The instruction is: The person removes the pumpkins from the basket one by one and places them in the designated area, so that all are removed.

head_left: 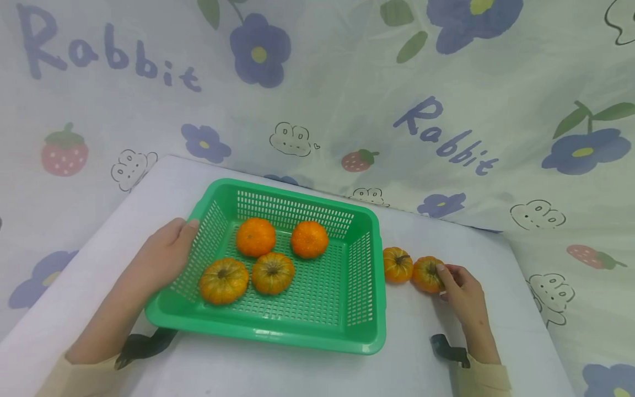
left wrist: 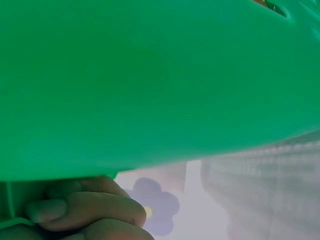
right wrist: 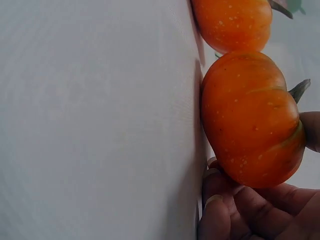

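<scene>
My left hand [head_left: 170, 255] grips the left rim of a green plastic basket [head_left: 258, 334]; the left wrist view shows its curled fingers [left wrist: 100, 207] under the rim. Inside the basket, two orange pumpkins [head_left: 255, 237] lie toward the back and two yellow-orange striped ones [head_left: 224, 281] toward the front left. To the basket's right, my right hand [head_left: 466, 295] holds a small pumpkin [right wrist: 252, 120] between thumb and fingers, the thumb on top near its stem. Another small pumpkin [head_left: 397, 265] sits between that one and the basket wall.
A white-covered table [head_left: 407, 342] lies beneath everything. Behind and beside it hangs a pale curtain [head_left: 322, 99] printed with flowers, strawberries and rabbits. Dark straps [head_left: 144, 346] circle both wrists.
</scene>
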Action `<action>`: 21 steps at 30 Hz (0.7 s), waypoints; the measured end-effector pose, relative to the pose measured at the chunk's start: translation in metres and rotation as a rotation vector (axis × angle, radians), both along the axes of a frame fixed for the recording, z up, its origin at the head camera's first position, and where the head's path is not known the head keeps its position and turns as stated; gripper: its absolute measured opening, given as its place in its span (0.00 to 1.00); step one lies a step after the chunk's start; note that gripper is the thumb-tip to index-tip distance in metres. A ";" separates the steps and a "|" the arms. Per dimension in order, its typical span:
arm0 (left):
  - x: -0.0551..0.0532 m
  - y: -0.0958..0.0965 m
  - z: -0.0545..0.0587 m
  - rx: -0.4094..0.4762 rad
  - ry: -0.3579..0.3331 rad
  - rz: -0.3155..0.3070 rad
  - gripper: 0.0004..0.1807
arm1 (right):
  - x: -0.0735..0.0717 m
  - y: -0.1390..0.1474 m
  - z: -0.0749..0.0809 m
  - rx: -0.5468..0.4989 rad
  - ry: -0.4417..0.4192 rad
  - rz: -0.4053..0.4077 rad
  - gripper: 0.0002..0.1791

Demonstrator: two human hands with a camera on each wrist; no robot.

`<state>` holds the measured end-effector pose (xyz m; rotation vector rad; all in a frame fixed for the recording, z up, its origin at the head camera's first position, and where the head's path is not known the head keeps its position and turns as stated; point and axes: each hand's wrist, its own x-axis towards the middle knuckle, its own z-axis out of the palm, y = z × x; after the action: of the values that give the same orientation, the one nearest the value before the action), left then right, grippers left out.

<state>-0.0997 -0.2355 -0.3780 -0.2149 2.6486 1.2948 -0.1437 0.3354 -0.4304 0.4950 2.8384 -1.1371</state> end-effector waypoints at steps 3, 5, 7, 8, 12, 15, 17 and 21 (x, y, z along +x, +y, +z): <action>0.000 0.000 0.000 0.000 0.001 0.000 0.34 | -0.001 0.000 0.001 0.007 -0.030 0.002 0.43; 0.000 0.000 0.000 0.006 -0.003 0.000 0.34 | -0.001 0.000 0.001 0.011 -0.049 0.002 0.43; 0.000 0.000 0.000 0.006 -0.002 0.001 0.34 | -0.001 0.000 0.002 0.013 -0.063 0.001 0.43; 0.000 0.000 0.000 0.008 -0.003 0.001 0.34 | -0.001 -0.001 0.002 0.014 -0.068 0.000 0.44; -0.001 0.000 0.000 0.007 -0.005 0.001 0.34 | -0.002 -0.002 0.002 0.036 -0.070 -0.019 0.44; 0.000 -0.001 0.000 0.007 -0.010 0.002 0.34 | -0.003 -0.003 0.002 0.054 -0.060 -0.033 0.45; 0.000 -0.001 0.000 0.003 -0.012 0.002 0.34 | -0.003 -0.003 0.002 0.061 -0.054 -0.040 0.46; 0.000 -0.001 0.000 0.006 -0.017 -0.001 0.34 | -0.001 -0.004 0.001 0.076 -0.055 -0.059 0.46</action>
<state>-0.0999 -0.2360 -0.3780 -0.2232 2.6295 1.2950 -0.1449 0.3313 -0.4296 0.6080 2.8461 -1.0102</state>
